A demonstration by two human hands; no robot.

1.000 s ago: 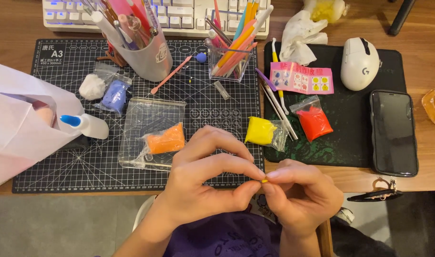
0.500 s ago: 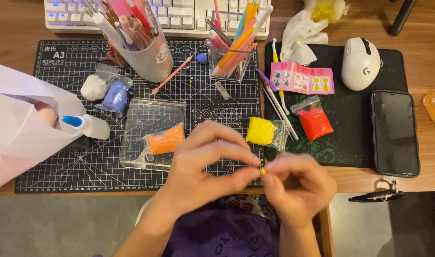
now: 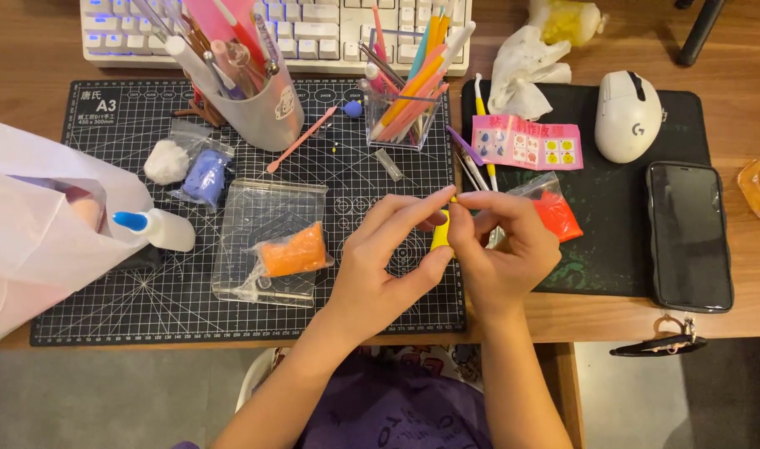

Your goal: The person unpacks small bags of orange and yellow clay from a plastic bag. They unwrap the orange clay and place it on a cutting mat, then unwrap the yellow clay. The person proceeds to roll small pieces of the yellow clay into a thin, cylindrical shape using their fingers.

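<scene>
From the head camera I have both hands meeting over the dark gridded cutting mat (image 3: 147, 308). My left hand (image 3: 388, 258) and right hand (image 3: 505, 249) are curled in, fingertips pinched together on a small piece of soft yellow modelling clay (image 3: 440, 233), which sits between the two hands just above the mat; only a sliver of it shows past the fingers. Neither hand is open; each closes on the yellow piece from its own side.

I judge this to be the shaping stage, with the clay being pressed or rolled between fingertips. Any further shaping calls for light, even pressure, since a lump this soft will dent readily.

Just left of the hands lies a clear plastic bag holding orange clay (image 3: 292, 249); a red clay packet (image 3: 554, 216) lies just beyond my right hand on the black mouse pad (image 3: 613, 274). A clear square holder of coloured sculpting tools (image 3: 405, 108) stands farther up the mat, well within reach.
</scene>
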